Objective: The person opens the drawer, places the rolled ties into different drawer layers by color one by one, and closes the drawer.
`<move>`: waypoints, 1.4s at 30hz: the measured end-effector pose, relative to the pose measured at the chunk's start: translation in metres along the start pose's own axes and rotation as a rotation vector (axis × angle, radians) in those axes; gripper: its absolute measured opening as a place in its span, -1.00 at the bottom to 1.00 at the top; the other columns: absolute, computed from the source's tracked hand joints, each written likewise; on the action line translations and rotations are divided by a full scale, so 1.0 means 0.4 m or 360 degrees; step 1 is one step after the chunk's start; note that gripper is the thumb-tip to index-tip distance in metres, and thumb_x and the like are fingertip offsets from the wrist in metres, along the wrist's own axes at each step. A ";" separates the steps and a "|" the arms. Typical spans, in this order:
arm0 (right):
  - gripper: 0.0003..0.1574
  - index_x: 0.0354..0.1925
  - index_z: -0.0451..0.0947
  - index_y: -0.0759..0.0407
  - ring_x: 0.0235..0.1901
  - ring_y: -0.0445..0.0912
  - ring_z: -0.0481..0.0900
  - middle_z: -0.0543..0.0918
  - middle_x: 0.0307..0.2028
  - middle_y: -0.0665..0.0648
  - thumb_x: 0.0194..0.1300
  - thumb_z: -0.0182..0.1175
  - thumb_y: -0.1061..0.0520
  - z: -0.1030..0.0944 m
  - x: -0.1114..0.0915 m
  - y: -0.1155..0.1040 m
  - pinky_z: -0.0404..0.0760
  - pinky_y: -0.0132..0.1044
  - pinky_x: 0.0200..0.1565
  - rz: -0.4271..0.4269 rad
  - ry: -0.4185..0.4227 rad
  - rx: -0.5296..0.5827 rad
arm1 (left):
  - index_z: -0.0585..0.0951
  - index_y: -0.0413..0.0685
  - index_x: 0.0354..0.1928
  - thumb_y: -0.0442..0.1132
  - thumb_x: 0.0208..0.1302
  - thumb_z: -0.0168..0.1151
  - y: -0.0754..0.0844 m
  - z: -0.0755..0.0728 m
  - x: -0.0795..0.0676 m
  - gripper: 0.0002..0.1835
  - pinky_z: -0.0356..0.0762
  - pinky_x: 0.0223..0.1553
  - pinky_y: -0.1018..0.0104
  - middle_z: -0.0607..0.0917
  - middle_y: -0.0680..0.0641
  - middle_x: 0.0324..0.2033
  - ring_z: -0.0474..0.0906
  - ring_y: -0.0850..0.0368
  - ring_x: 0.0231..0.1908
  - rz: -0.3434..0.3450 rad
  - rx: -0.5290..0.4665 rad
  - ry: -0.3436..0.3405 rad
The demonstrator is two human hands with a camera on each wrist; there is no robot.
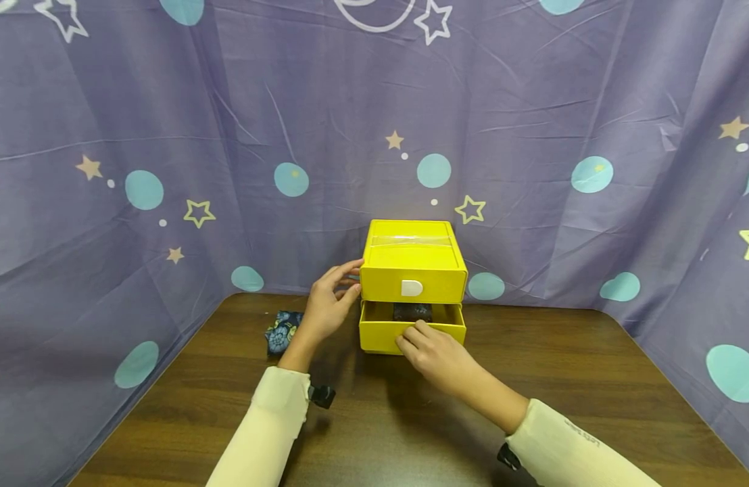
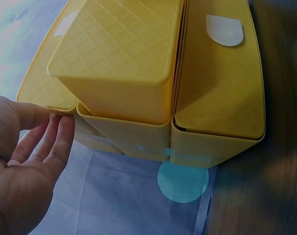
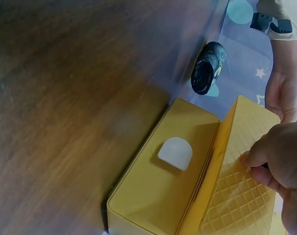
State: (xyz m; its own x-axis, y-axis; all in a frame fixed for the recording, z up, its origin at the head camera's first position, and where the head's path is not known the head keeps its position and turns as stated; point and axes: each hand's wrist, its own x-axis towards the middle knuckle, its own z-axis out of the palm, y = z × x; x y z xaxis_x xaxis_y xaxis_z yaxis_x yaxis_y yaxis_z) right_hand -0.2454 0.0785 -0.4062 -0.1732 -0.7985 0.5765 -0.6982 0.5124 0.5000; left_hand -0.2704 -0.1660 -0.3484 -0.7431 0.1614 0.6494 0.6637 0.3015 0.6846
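Observation:
A yellow drawer cabinet (image 1: 414,253) stands at the back of the table, its middle drawer (image 1: 379,336) pulled out. Inside that drawer lies a dark patterned item (image 1: 413,312), partly hidden by the front. My right hand (image 1: 438,355) pinches the drawer's front at the middle with curled fingers; they cover its handle. Fingertips of my left hand (image 1: 327,304) touch the cabinet's left side near the top drawer, thumb apart from the fingers. In the left wrist view, the left hand (image 2: 28,166) rests at the top tier's edge. White tabs mark the top drawer and the bottom drawer (image 3: 143,196).
On the brown wooden table (image 1: 551,379), left of the cabinet and behind the left forearm, lies a dark blue flower-patterned bundle (image 1: 281,334). It looks like a hollow roll in the right wrist view. A purple curtain (image 1: 520,149) with stars and dots hangs close behind.

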 end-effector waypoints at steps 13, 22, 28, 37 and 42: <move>-0.71 -0.07 0.67 0.28 -0.23 0.00 0.54 0.62 -0.21 0.14 0.21 0.41 0.32 0.026 0.002 0.023 0.64 -0.29 -0.20 0.0005 0.0006 -0.0023 | 0.52 -0.25 0.36 -0.54 0.42 0.18 -0.004 0.002 -0.002 -0.52 0.67 0.04 -0.15 0.59 -0.31 0.10 0.60 -0.35 0.08 0.0005 -0.0008 0.0008; -0.66 -0.08 0.67 0.28 -0.23 0.00 0.55 0.63 -0.20 0.15 0.15 0.45 0.38 0.038 0.005 0.033 0.64 -0.30 -0.19 0.0035 -0.0023 -0.0017 | 0.52 -0.24 0.36 -0.54 0.42 0.18 -0.009 0.002 -0.002 -0.52 0.69 0.02 -0.07 0.60 -0.28 0.09 0.62 -0.29 0.07 0.0007 0.0016 0.0005; -0.66 -0.08 0.65 0.30 -0.23 0.01 0.54 0.62 -0.20 0.15 0.15 0.42 0.43 0.055 0.006 0.043 0.63 -0.29 -0.22 0.0046 -0.0004 -0.0011 | 0.52 -0.24 0.35 -0.55 0.42 0.18 -0.007 0.003 -0.002 -0.52 0.66 0.04 -0.19 0.59 -0.31 0.10 0.59 -0.37 0.07 0.0009 -0.0020 0.0003; -0.63 -0.05 0.65 0.28 -0.21 0.02 0.54 0.62 -0.19 0.15 0.15 0.41 0.45 0.066 0.011 0.061 0.64 -0.28 -0.21 0.0075 -0.0042 0.0008 | 0.54 -0.27 0.33 -0.57 0.40 0.19 -0.004 0.003 0.003 -0.52 0.69 0.00 -0.12 0.60 -0.31 0.07 0.62 -0.31 0.04 0.0026 -0.0017 0.0016; -0.67 -0.05 0.65 0.28 -0.20 0.01 0.55 0.62 -0.19 0.14 0.20 0.36 0.44 0.073 0.015 0.070 0.65 -0.29 -0.20 0.0079 -0.0055 -0.0010 | 0.55 -0.27 0.33 -0.57 0.39 0.20 -0.004 0.002 0.003 -0.52 0.70 -0.02 -0.09 0.61 -0.32 0.06 0.63 -0.30 0.03 0.0034 -0.0002 0.0025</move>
State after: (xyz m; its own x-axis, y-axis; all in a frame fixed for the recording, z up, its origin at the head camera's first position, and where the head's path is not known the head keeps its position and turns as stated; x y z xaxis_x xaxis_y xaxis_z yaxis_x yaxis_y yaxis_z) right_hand -0.2862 0.0786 -0.4076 -0.2314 -0.7824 0.5781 -0.6840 0.5534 0.4752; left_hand -0.2726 -0.1656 -0.3489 -0.7273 0.1533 0.6690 0.6797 0.2966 0.6709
